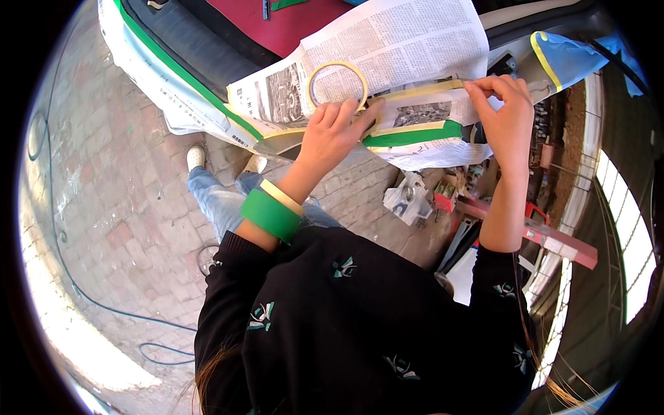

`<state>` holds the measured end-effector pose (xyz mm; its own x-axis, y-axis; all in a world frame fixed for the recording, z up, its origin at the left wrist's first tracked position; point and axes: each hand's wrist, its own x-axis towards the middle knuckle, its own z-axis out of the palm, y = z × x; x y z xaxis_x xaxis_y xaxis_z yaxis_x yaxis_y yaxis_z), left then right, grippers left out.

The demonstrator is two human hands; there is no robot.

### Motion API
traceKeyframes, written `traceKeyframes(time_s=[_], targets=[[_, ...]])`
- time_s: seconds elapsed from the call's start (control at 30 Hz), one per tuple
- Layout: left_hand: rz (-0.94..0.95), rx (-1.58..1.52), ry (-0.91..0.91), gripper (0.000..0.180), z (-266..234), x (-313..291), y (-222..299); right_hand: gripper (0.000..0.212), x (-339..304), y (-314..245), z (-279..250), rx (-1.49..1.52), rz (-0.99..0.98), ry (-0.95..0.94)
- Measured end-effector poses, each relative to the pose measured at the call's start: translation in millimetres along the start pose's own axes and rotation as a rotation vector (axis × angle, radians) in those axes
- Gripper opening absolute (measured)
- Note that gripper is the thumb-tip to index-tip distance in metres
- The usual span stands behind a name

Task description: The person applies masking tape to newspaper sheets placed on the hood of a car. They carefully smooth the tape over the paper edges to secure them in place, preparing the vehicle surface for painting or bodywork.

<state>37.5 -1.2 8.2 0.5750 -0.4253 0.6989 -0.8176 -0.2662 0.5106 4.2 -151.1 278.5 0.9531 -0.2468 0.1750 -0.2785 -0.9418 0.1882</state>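
Position: the strip (423, 89), narrow yellow tape, lies at 1 o'clock along the newspaper (408, 43). The left hand (328, 138) is at 12 o'clock, fingers curled by the lower rim of the tape roll (337, 64); whether they grip it cannot be told. The right hand (508, 111) is at 2 o'clock, thumb and index drawn together at the strip's far end; pinch or press cannot be distinguished.

Handling: expect the strip to be light, limp and tacky, prone to folding onto itself; hold it by its extreme ends. Expect the newspaper to tear and crease readily; support it flat near a taped edge. Treat the roll as a light, stiff ring; grasp its rim.

Materials: the newspaper is thin, matt and printed. Smooth green tape (415, 135) borders it between 1 and 2 o'clock. A broad green roll (271, 215) encircles the left wrist at 9 o'clock.
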Motion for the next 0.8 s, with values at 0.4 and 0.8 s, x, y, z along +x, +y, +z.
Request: traceKeyframes(time_s=[0.4, 0.8], targets=[[0.190, 0.099, -0.060, 0.060, 2, 32, 0, 0.014, 7, 28, 12, -0.129, 0.057, -0.130], [0.276, -0.081, -0.037, 0.054, -7, 73, 2, 0.018, 17, 12, 24, -0.299, 0.165, -0.161]])
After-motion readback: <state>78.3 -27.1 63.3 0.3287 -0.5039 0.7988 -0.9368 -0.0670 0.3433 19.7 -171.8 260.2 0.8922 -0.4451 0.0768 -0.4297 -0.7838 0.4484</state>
